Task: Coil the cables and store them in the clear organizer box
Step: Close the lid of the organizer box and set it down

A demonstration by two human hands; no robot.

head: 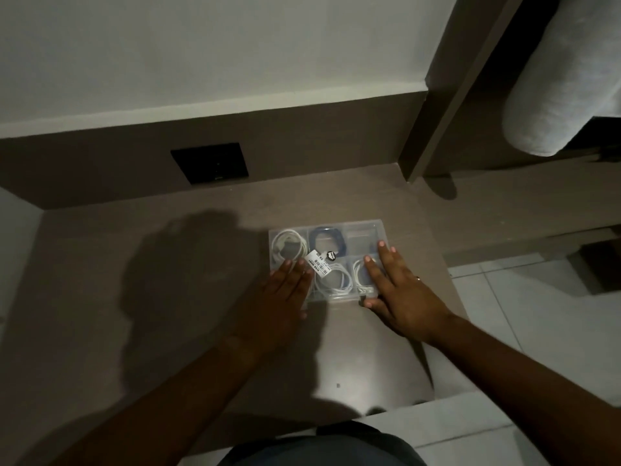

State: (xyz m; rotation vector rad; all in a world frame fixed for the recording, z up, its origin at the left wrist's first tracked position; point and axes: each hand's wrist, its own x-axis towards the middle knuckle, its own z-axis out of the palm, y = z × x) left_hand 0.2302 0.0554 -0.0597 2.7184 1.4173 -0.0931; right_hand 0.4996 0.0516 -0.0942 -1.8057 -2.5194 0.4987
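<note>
The clear organizer box (361,225) lies on the brown desk with its lid down. Through the lid I see coiled white cables (289,245) in the far left compartment and more white coils (336,280) in the near compartments. A coiled blue cable (327,238) fills the far middle compartment. A white price label (317,265) sticks on the lid. My left hand (285,290) lies flat on the lid's near left corner, fingers together. My right hand (393,287) presses flat on the lid's right side, fingers spread, thumb at the near edge.
The brown desk (168,297) runs left and toward me, with its right edge just past the box. A black wall socket plate (210,163) sits on the back panel. A grey rolled cushion (564,79) hangs at upper right. White floor tiles (537,314) lie to the right.
</note>
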